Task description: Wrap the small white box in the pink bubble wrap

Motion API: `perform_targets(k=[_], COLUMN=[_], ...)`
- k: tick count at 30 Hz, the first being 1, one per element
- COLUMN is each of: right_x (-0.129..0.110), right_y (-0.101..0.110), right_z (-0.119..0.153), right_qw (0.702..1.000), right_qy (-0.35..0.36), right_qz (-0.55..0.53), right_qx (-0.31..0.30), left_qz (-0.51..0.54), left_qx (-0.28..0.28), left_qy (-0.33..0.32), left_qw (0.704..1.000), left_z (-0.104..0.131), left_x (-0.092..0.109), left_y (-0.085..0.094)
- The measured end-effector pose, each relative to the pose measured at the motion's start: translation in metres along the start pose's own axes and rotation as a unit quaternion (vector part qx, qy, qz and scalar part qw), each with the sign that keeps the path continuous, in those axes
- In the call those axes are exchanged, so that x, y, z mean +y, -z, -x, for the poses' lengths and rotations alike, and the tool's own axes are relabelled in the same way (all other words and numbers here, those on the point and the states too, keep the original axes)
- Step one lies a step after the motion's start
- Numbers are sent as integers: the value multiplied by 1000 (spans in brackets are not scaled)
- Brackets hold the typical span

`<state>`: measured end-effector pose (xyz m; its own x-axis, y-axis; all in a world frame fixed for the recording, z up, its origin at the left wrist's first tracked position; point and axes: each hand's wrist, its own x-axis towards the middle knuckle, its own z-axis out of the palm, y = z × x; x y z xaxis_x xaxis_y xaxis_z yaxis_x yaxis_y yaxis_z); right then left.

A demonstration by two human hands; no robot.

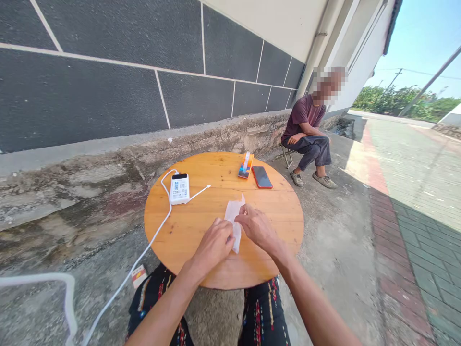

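Observation:
On the round wooden table [194,168] lies a thin white tissue [232,211], upright in the view and a little crumpled at its near end. My left hand [217,241] rests on its lower left part, fingers curled together over the edge. From the right, my right hand [254,223] pinches the tissue's right edge between thumb and fingers. Beyond the hands stand an orange and blue box [245,166] with a white strip sticking up and a phone with a red edge [262,177].
A white power bank [179,189] with a white cable [158,230] is at the table's left; the cable runs down to the ground. A small red and white box [139,276] lies below. One person [306,125] sits on a stool at the back right, near the wall [126,86].

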<state>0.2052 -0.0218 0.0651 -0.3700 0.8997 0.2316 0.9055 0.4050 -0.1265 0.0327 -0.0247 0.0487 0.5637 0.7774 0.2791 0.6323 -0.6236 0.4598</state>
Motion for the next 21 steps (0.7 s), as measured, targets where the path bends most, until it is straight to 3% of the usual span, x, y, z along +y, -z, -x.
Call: perform_targets(k=[9,17,21], right_x=[-2,5,7], right_y=[1,12,9], right_z=[-40,-61,-63], right_qw=[989,978,978], right_qy=[53,73,75], right_qz=[22,-20,-51], right_qx=[-139,-195,-185], left_qz=[-1,-38,-43], left_qx=[39,29,24], left_qy=[-20,-94,-108], left_qw=[999,994,993], left_z=[8,9,9], left_x=[-3,-5,-4], left_y=[-6,-1,0])
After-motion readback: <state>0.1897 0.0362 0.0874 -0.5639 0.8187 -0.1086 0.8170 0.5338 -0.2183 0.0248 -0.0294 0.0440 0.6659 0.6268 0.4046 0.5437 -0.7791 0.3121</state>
